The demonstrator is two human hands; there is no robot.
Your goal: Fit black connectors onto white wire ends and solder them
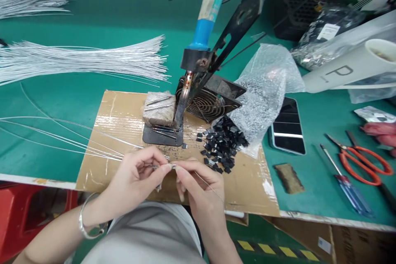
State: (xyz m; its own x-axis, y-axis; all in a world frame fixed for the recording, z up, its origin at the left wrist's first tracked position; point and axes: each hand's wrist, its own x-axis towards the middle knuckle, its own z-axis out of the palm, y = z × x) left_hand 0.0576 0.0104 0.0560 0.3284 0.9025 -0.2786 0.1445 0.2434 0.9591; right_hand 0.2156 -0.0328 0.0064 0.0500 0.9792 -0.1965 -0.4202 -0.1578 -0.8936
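Note:
My left hand [136, 181] is closed around several thin grey wires [105, 154], whose long ends trail away to the left. Its thumb and forefinger meet the fingertips of my right hand [201, 185] over the cardboard's front edge. A small shiny piece shows between the two pinches, too small to name. My right hand is closed too, and a thin wire strand [210, 187] runs back across its fingers. Just beyond the hands, a blue-handled soldering iron [202, 29] is mounted tip down over a dark metal plate [150, 136].
A block [159, 117] with metal pins stands behind the plate, beside a small fan [206, 101]. Small black pieces [224, 142] spill from a clear bag [262, 86]. A wire bundle [83, 62] lies at left; a phone [287, 128], screwdriver [349, 192] and scissors [360, 163] at right.

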